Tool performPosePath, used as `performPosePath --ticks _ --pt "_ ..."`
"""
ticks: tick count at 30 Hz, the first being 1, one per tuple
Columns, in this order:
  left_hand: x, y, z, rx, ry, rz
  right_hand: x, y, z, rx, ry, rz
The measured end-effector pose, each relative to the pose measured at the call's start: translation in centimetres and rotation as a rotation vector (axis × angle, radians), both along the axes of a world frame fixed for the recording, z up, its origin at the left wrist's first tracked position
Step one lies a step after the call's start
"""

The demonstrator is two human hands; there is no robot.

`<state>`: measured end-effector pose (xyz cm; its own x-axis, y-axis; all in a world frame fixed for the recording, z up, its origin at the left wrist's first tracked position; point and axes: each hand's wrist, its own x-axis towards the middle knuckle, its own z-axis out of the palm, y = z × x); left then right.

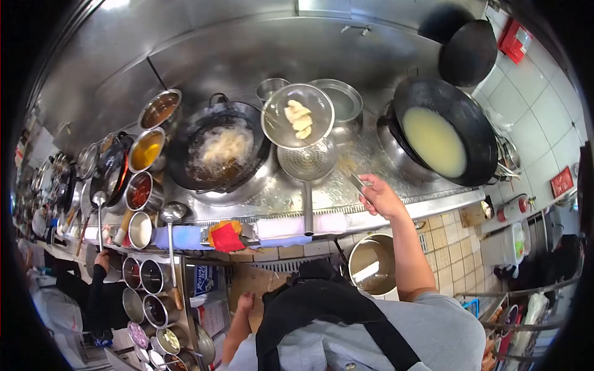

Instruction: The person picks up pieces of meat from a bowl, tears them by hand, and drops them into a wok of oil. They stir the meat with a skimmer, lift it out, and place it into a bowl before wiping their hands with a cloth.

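Observation:
My right hand (382, 196) is out over the front of the stove, its fingers closed on a slim metal piece (357, 183) whose kind I cannot tell. Left of it, a perforated skimmer (307, 162) lies with its handle toward me. Over the skimmer's far edge rests a wire-mesh strainer (270, 131) holding pale, battered-looking pieces (299, 115). To the left, a black wok (179, 162) holds bubbling oil with food frying (224, 145). Low by my side, my left hand (246, 302) hangs with curled fingers and nothing visible in it.
Another wok (484, 148) with pale yellow liquid stands at right. Sauce pots (147, 150) and a ladle (174, 212) line the left side. Folded cloths (300, 227) lie along the front edge. Below is a large pot (372, 263). A co-worker (62, 303) stands at left.

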<state>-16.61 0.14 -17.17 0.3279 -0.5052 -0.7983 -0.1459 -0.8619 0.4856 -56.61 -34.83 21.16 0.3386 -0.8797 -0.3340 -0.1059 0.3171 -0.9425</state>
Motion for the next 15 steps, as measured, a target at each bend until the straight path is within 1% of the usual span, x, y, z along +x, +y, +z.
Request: performPosePath --ticks 1,3,4,5,6,7,9,10,12,13,15 --pt "0.0 -1.7 0.9 0.053 -0.038 -0.099 -0.8 0.4 -0.5 0.015 0.01 -0.009" --pt "0.1 -4.6 -0.4 -0.093 -0.3 -0.511 -1.9 1.0 -1.5 -0.004 0.158 -0.036" --pt "-1.1 -6.8 2.2 -0.073 -0.313 -0.569 -2.1 1.2 -2.0 0.021 0.176 -0.031" --pt "-3.1 -9.2 6.5 -0.051 -0.331 -0.617 -2.1 1.7 -2.2 0.031 0.177 -0.011" --pt "-3.6 -10.2 4.2 -0.123 -0.384 -0.657 -1.9 2.2 -2.1 0.025 0.28 -0.016" --pt "-3.9 -11.4 2.3 -0.194 -0.44 -0.694 -1.3 2.6 -2.6 0.013 0.381 -0.018" --pt "-6.7 -14.4 4.2 -0.354 -0.534 -0.587 -0.4 3.1 -5.2 0.1 0.312 -0.099" --pt "-7.2 -16.3 4.1 -0.348 -0.533 -0.571 0.0 3.4 -7.1 0.158 0.176 -0.123" --pt "-8.3 -18.1 3.1 -0.189 -0.533 -0.697 0.6 3.9 -11.0 0.323 -0.086 -0.228" --pt "-8.8 -18.1 2.6 -0.187 -0.524 -0.689 1.2 4.1 -11.6 0.33 -0.062 -0.205" --pt "-9.6 -18.5 1.7 -0.097 -0.516 -0.584 1.9 4.3 -12.1 0.432 -0.153 -0.256"
